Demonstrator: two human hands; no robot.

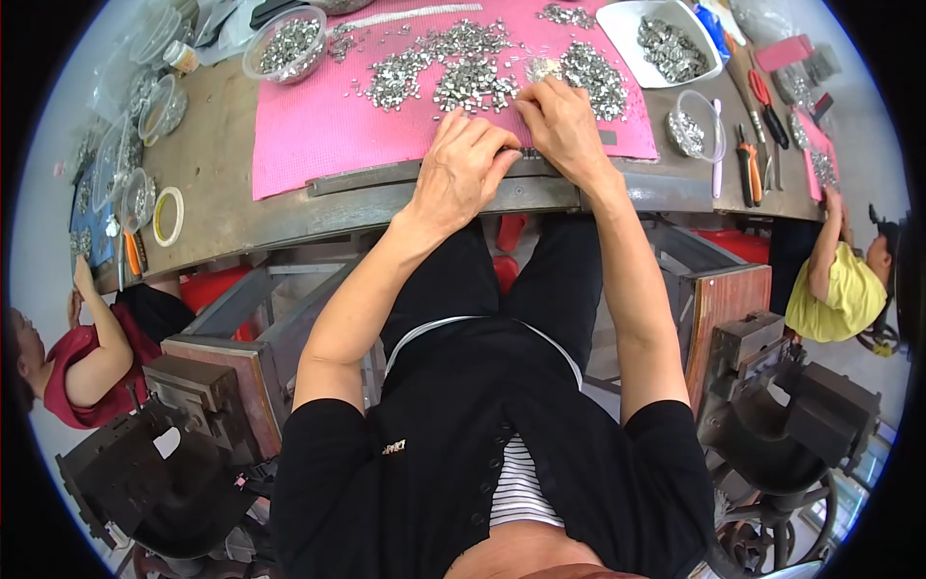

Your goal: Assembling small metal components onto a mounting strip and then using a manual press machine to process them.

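Small silvery metal pieces lie in several heaps on a pink mat. A long dark metal bar runs along the mat's near edge, with small pieces in a row on it by my hands. My left hand is over the bar, fingers bent, thumb and forefinger close together at the row. My right hand is just right of it, its fingers curled together at the near side of the heaps. What either hand's fingertips hold, if anything, is too small or hidden to make out.
A clear round tub and a white tray of metal pieces flank the mat. To the right are a small tub and orange-handled pliers; a tape roll lies left. Co-workers sit on both sides.
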